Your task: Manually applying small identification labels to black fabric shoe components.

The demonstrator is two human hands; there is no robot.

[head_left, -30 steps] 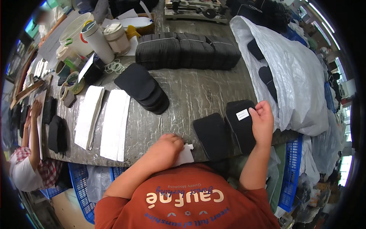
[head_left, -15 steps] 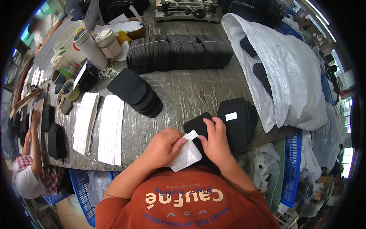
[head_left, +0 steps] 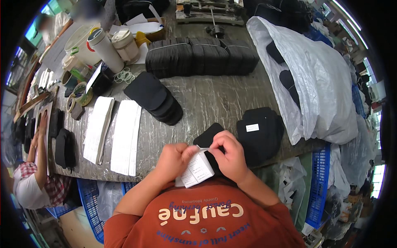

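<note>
Close in front of my shirt, my left hand pinches a white printed label sheet, which hangs down below the thumb. The fingertips of my right hand are closed on the sheet's upper end, near my left thumb. Just beyond my hands lies a black flat piece, partly hidden by them. To the right is a stack of black rounded pieces, with a small white label lying on its top piece.
Two piles of white label strips lie left of a fanned black stack. Across the back runs a long banded row of black pieces. A white woven sack sits at right. Bottles stand back left; a co-worker's arm is at far left.
My right hand has moved left from the black pieces to the label sheet and now pinches its upper end. The view has shifted slightly.
</note>
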